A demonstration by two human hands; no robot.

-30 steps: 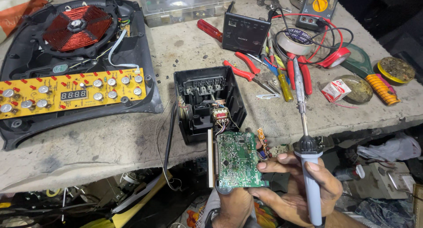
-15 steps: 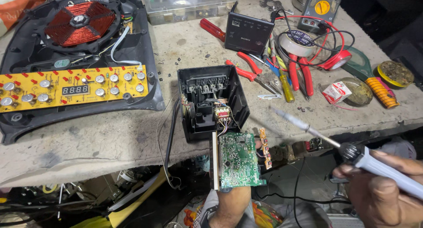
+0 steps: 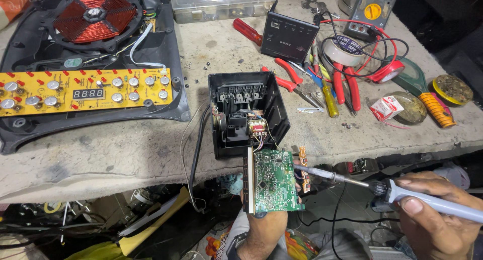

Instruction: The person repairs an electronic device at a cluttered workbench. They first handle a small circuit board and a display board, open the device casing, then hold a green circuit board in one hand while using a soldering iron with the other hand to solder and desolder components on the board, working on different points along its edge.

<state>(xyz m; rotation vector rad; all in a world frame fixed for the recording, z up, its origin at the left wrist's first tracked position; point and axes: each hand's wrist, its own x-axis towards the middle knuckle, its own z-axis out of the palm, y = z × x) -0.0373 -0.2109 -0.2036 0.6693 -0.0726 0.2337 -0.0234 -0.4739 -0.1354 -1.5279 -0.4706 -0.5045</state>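
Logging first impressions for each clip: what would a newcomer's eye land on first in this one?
Most likely the green circuit board, held upright by the left hand at the bench's front edge, with the soldering iron in the right hand pointing at its right edge. Next, the opened induction cooker at far left, with its copper-red coil and yellow control board. The open black casing sits mid-bench, wired to the green board.

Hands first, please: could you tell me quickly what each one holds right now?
Left hand: closed, holding the green circuit board upright from below.
Right hand: closed on the soldering iron.
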